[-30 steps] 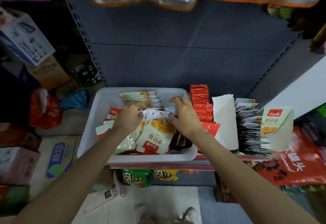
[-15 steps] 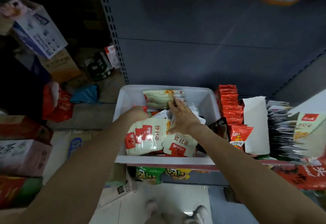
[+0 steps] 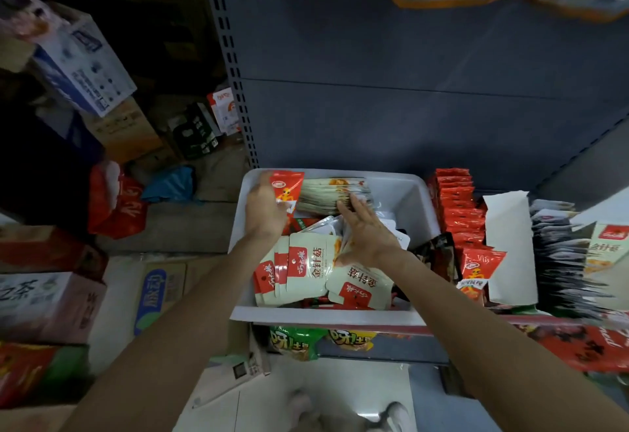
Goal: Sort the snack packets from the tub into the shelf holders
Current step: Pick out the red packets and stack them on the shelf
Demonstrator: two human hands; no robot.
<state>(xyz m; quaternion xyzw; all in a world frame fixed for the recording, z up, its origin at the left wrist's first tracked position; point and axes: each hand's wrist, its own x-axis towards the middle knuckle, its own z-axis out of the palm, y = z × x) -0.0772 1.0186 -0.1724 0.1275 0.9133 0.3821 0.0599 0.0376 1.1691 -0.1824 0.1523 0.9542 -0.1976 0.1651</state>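
white plastic tub sits on the shelf, loaded with snack packets. my left hand is raised over the tub's far left corner, forearm reaching in from the lower left; its fingers pinch a red packet held upright just above the rim. my right hand reaches in from the lower right, palm down, fingers straight and spread, fingertips resting against an upright row of pale packets at the far wall of the tub. below both wrists, loose cream packets with red labels lie flat against the near wall. right of the tub, a row of red packets stands on the shelf, then a white divider, then a row of dark packets.
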